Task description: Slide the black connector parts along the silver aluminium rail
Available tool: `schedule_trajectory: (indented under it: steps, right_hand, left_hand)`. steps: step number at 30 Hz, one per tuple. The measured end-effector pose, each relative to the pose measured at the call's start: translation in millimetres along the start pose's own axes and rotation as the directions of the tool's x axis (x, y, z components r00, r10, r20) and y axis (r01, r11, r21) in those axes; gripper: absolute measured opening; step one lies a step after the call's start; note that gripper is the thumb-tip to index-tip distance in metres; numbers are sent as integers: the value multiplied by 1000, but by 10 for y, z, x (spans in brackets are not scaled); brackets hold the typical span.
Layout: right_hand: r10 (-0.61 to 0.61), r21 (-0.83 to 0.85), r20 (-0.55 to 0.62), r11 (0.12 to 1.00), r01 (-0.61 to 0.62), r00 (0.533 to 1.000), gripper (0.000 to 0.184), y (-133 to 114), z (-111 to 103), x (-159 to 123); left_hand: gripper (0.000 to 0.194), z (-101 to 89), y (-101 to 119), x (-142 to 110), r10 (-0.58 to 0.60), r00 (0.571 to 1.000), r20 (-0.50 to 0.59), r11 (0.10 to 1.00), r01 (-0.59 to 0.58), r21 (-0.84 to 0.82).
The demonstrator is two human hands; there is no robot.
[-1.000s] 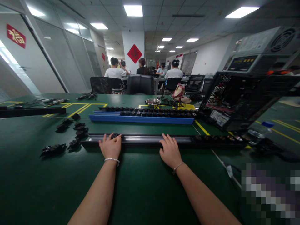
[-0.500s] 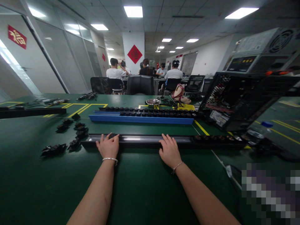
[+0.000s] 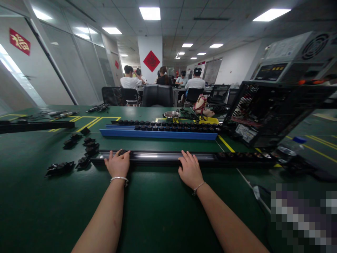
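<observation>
A long black channel (image 3: pixel 158 157) with a shiny grey inner face lies across the table in front of me. Near its left end, my left hand (image 3: pixel 118 164) is closed around a small round black part (image 3: pixel 122 152), partly hidden by the fingers. My right hand (image 3: pixel 190 168) rests on the channel right of its middle, fingers stretched out across it. Several dark parts sit in a row (image 3: pixel 242 155) in the channel's right end. More small black parts (image 3: pixel 91 149) lie loose on the table beyond its left end.
Behind the channel stands a blue rail (image 3: pixel 158 134) beside a row of black parts. Farther back are a metal bowl (image 3: pixel 172 115) and a yellow tray (image 3: pixel 209 121). An open computer case (image 3: pixel 265 112) stands at right, near a bottle (image 3: pixel 289 147). Another black channel (image 3: pixel 37 125) lies left.
My left hand has slid a little to the left along the channel, with the small black part moving along. My right hand has stayed in place.
</observation>
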State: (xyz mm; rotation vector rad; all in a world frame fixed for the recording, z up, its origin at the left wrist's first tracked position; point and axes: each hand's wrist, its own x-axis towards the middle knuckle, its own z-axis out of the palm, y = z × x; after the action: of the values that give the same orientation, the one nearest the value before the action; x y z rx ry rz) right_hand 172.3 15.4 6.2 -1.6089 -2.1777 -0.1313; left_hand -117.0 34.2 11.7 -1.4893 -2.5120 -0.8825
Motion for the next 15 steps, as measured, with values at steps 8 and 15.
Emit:
schedule_trajectory:
  steps: [8, 15]
  right_hand:
    - [7, 4, 9, 1000, -7, 1000, 32, 1, -5, 0]
    - [7, 9, 1, 1000, -7, 1000, 30, 7, 6, -1]
  left_hand:
    - [40, -30, -41, 21, 3, 1000, -20, 1000, -3, 0]
    - [36, -59, -146, 105, -105, 994, -35, 993, 103, -50]
